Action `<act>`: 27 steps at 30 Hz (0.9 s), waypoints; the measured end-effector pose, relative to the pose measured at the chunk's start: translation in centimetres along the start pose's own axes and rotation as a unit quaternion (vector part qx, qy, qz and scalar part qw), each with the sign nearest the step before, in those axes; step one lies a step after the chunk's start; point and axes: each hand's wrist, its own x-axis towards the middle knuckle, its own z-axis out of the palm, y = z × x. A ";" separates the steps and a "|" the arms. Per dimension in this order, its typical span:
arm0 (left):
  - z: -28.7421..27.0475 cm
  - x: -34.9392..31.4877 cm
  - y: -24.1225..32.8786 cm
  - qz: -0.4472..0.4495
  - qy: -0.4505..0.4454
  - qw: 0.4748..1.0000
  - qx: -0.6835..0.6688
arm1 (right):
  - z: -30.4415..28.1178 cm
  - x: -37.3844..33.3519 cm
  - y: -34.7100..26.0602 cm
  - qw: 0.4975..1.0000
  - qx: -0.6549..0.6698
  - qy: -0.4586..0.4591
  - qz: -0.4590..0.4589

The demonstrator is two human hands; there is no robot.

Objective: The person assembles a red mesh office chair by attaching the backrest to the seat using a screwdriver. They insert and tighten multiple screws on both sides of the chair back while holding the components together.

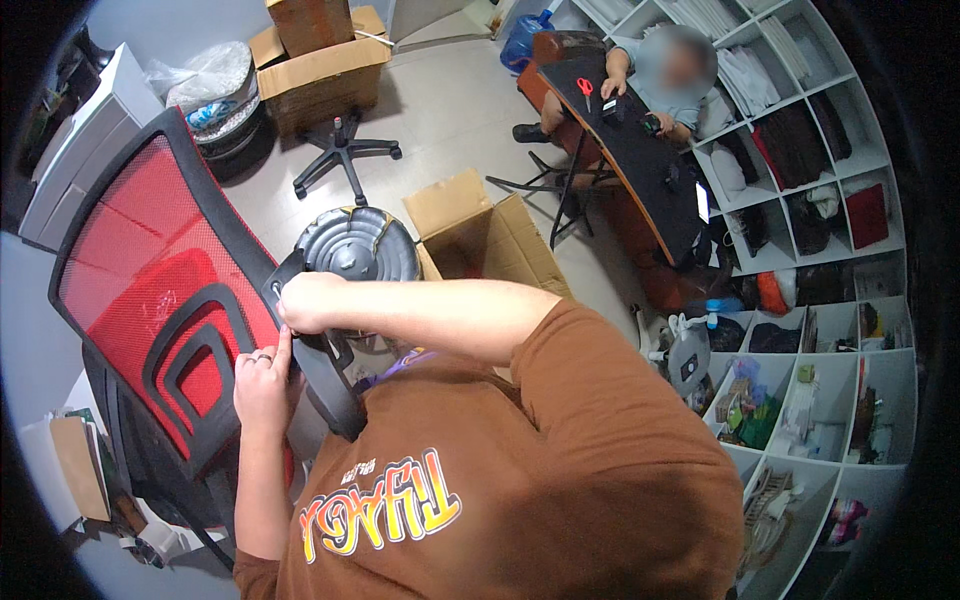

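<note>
A red mesh office chair back (pixel 150 215) with a black frame stands tilted at my left. Between it and my body is a black armrest (pixel 330 385). My right hand (pixel 308 303) is closed in a fist at the armrest's upper bracket (pixel 287 268); what its fingers hold is hidden. Just below, my left hand (pixel 262 388), with rings on it, has its index finger stretched up to touch the spot beside the right hand. Its other fingers are curled, and whatever they grip cannot be made out.
Beyond stand a round silver-grey stool seat (pixel 358 245), a black five-legged chair base (pixel 345 158) and open cardboard boxes (pixel 450 210) (pixel 325 85). A person sits at a black table (pixel 640 165) with red scissors (pixel 586 92). White cube shelves (pixel 850 285) line the right; a fan (pixel 688 355) stands before them.
</note>
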 end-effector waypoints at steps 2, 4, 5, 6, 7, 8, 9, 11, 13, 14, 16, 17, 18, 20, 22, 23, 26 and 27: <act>-0.3 0.5 0.1 -0.010 -0.006 1.000 0.001 | -1.2 0.2 0.8 0.999 -0.009 -0.027 -0.034; -0.6 0.8 0.3 -0.018 -0.014 1.000 -0.008 | -2.5 0.3 1.3 0.997 -0.021 -0.051 -0.059; -0.6 0.9 0.4 -0.020 -0.019 1.000 -0.014 | -2.3 1.4 2.0 0.992 -0.054 -0.075 -0.087; -0.7 1.0 0.4 -0.019 -0.018 1.000 -0.015 | -2.5 1.6 2.6 0.990 -0.048 -0.088 -0.102; -0.8 1.0 0.4 -0.022 -0.019 0.999 -0.015 | -3.0 1.7 2.9 0.987 -0.042 -0.102 -0.119; -0.9 1.0 0.4 -0.024 -0.019 0.999 -0.016 | -3.3 1.7 2.9 0.983 -0.036 -0.116 -0.136; -1.0 1.0 0.5 -0.027 -0.021 0.999 -0.015 | -3.5 1.6 2.6 0.986 -0.057 -0.111 -0.111; -1.2 1.1 0.6 -0.031 -0.026 0.999 -0.015 | -3.6 2.0 3.3 0.984 -0.080 -0.077 -0.142; -1.1 1.2 0.8 -0.029 -0.015 0.999 0.010 | -5.0 1.4 2.8 0.984 -0.122 -0.070 -0.105; -1.1 1.2 0.9 -0.029 -0.009 0.999 0.023 | -4.8 1.6 3.1 0.987 -0.105 -0.048 -0.113; -1.0 1.1 0.9 -0.038 -0.013 0.999 0.018 | -4.4 2.0 3.9 0.989 -0.071 -0.003 -0.129; -1.0 1.1 0.9 -0.042 -0.015 0.999 0.016 | -4.3 1.9 4.1 0.986 -0.067 0.020 -0.152; -1.1 1.1 1.0 -0.040 -0.011 0.999 0.014 | -4.3 1.8 4.2 0.982 -0.063 0.043 -0.175; -1.2 1.2 1.0 -0.034 -0.002 0.999 0.008 | -4.2 1.7 4.3 0.973 -0.050 0.068 -0.214; -1.0 1.1 0.9 -0.036 -0.004 0.999 0.019 | -4.0 2.1 4.3 0.965 -0.033 0.073 -0.249; -0.9 1.0 0.9 -0.037 -0.006 0.999 0.024 | -3.9 2.1 4.4 0.961 -0.042 0.086 -0.259; -0.9 1.0 0.9 -0.039 -0.003 0.999 0.020 | -3.8 2.3 4.7 0.945 -0.068 0.124 -0.294; -0.9 1.0 0.9 -0.038 -0.004 0.999 0.018 | -3.9 2.4 4.8 0.938 -0.077 0.136 -0.309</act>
